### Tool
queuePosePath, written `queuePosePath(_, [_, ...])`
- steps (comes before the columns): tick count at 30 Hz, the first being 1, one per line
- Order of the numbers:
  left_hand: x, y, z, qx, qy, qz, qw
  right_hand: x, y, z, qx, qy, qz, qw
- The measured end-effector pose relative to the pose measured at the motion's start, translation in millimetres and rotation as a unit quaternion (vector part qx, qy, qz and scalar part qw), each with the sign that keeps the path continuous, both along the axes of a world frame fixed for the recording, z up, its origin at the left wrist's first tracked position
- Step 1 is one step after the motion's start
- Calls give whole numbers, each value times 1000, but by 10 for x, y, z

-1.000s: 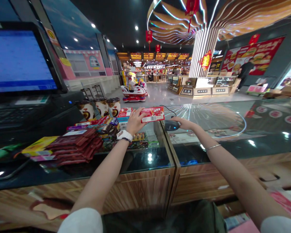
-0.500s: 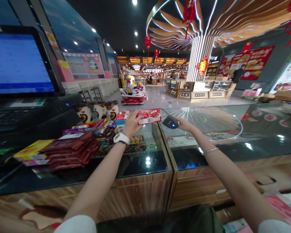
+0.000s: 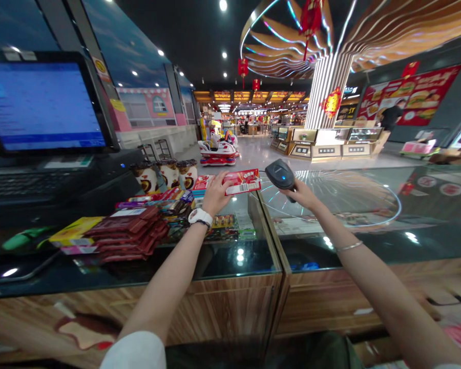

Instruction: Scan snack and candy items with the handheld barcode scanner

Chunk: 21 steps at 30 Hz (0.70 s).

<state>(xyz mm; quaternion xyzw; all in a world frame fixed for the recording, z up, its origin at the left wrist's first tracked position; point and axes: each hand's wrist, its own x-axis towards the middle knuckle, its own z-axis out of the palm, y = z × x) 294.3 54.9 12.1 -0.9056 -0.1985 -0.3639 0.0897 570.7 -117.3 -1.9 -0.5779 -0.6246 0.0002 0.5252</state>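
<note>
My left hand grips a red snack box by its left end, with the barcode side facing me. The box is held above the glass counter. To its right, my right hand is closed round the handle of a black barcode scanner, which shows a small blue light. The scanner's head is close to the box's right end but apart from it. Below and left of my left hand lie flat red and blue boxes and a heap of small wrapped snacks.
A stack of dark red packets and a yellow box lie on the left. Behind them stand patterned cups, a keyboard and a lit monitor. A person stands far off at the right.
The scanner in my right hand has been raised and tilted, its head now higher beside the box. My left hand keeps hold of the box. The whole view has shifted slightly.
</note>
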Motion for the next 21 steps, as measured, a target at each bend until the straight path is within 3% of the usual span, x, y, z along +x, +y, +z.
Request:
queuePosePath(7, [-3,90,35,4,-15,9,1000,-242,-59,71,-45,-66,-9,997])
queuePosePath(13, [-32,152,-40,12,-9,18,1000,-444,-48,43,-107,-165,-12,980])
queuePosePath(21, [-45,159,-69,-5,-10,21,1000,-454,-77,71,-171,-223,-71,957])
